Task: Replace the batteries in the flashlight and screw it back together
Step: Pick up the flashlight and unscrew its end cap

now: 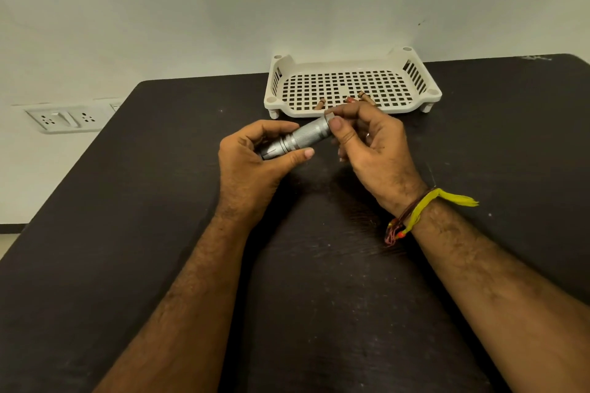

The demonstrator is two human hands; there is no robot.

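Observation:
A silver flashlight (303,136) with a knurled body lies slanted between both hands above the dark table (159,233). My left hand (252,166) wraps its lower, head end. My right hand (367,143) pinches the upper tail end with thumb and fingertips. Whether the tail cap is separate from the body is hidden by the fingers. Three brown batteries lie in the white tray: one (319,104) at the left, one (366,97) at the right, and a third (350,100) partly hidden behind my right fingers.
The white perforated plastic tray (415,105) stands at the table's far edge against the wall. Wall sockets (65,118) sit at the left, beyond the table's rounded corner. A yellow thread band circles my right wrist (415,214).

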